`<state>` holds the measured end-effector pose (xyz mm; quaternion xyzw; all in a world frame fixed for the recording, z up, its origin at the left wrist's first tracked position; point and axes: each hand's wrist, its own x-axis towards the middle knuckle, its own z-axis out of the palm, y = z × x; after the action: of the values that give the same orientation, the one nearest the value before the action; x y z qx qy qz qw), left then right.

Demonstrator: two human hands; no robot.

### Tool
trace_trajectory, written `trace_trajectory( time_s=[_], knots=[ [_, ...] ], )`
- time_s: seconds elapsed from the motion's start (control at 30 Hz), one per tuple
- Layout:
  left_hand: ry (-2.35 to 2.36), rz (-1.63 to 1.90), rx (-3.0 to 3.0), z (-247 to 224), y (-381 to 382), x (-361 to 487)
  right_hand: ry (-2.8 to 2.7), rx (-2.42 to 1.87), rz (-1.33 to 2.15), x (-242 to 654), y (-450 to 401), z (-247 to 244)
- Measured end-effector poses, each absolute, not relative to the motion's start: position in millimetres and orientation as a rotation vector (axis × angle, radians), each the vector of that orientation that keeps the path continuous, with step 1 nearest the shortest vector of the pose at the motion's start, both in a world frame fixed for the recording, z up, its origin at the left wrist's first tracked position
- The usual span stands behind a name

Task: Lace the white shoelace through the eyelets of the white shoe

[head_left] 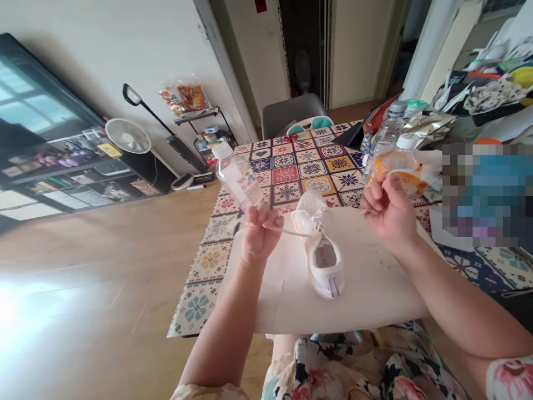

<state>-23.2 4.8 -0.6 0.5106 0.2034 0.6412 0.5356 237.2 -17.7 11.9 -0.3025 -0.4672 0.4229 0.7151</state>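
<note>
While our left hand (261,230) pinches a limp lace (291,232) and our right hand (389,216) grips a pale strand (394,171), the shoe (327,280) sits mid-frame on the worktop's (287,175) white mat (375,294); we'd guess light, softish, best steadied by the heel.

The person wears a loose floral garment (358,364), its cloth patterned in black, white and cream with pinkish-red blooms and green patches. The right sleeve (511,378) is white with pinkish-red flowers; the left sleeve (210,392) looks cream.
</note>
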Motion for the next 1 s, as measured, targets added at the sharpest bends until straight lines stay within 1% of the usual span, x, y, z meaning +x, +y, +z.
trace_trajectory(
  time_s=[0.07, 0.13, 0.23, 0.37, 0.47, 0.73, 0.83, 1.0],
  knots=[
    [0.505, 1.315, 1.308, -1.8, 0.9, -17.5, -1.063, -0.75, 0.904, 226.1, -23.6, 6.6],
    [0.55, 1.084, 1.377, -3.3, -4.4, -8.6, -1.226, -0.866, 0.884, 213.7, -31.9, 1.1],
    [0.592, 0.941, 1.375, -7.0, -12.5, 5.3, -1.534, -0.955, 0.903, 198.8, -43.9, -5.2],
    [0.641, 1.036, 1.415, -15.4, -18.4, 16.0, -1.663, -0.936, 0.949, 192.5, -48.6, -9.4],
    [0.657, 1.093, 1.447, -19.8, -18.7, 17.6, -1.718, -0.937, 0.922, 195.9, -45.9, -10.4],
    [0.586, 1.176, 1.476, -12.8, -21.9, 17.2, -1.913, -0.827, 0.66, 201.7, -44.7, -9.4],
    [0.6, 1.146, 1.47, -14.8, -23.6, 18.7, -1.803, -0.813, 0.665, 200.9, -43.6, -10.6],
    [0.631, 1.116, 1.617, -17.8, -25.0, 18.2, -1.485, -0.897, 0.856, 202.7, -39.6, -14.3]
  ],
)
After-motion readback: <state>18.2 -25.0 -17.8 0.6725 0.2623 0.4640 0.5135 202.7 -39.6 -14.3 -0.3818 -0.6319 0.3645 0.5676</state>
